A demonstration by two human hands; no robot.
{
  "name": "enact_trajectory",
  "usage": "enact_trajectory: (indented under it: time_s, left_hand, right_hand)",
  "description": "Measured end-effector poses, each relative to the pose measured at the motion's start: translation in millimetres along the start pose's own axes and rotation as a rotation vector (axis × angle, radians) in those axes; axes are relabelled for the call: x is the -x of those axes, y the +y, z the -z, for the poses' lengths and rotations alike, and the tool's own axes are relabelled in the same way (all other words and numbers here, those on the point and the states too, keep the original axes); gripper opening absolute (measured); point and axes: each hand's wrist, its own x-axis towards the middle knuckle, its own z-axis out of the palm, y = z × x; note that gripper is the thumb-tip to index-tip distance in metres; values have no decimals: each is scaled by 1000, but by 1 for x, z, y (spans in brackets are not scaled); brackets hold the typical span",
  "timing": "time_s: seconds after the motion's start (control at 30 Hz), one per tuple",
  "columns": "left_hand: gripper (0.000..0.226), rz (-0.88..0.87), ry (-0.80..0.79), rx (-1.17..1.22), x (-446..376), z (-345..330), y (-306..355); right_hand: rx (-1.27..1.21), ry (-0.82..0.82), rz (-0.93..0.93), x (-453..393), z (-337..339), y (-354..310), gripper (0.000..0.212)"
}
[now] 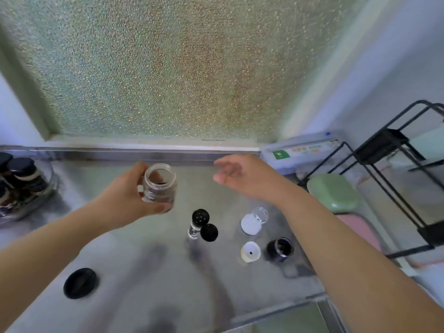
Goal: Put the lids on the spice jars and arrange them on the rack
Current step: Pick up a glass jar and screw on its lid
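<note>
With L hand point(134, 193) gripping the open, lidless jar point(159, 183) upright above the counter and R hand point(236, 175) empty w/ fingers relaxed, fetch the wide black lid point(81, 282) lying below-left of L hand, seat square, twist.

A frosted window point(168, 68) rises behind the steel counter point(144, 272), with a green dish point(332, 193) at right.

A frosted, pebbled window pane point(168, 68) in a pale green frame fills the back wall above the steel desk point(149, 272); white wall point(384, 68) at right
</note>
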Motion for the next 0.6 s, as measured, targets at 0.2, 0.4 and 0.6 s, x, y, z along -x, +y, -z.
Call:
enact_trajectory:
  time_s: [0.2,0.4,0.6]
  left_hand:
    - [65,26,75,-28,23,41,-8]
    - [63,113,221,-38,67,104,-46]
    - [68,213,340,35,119,145,-81]
  right_hand:
    - [74,-97,149,-18,-35,-39,36]
    - [76,-261,294,-52,-106,-97,36]
    - [154,-446,393,-75,-190,-131,43]
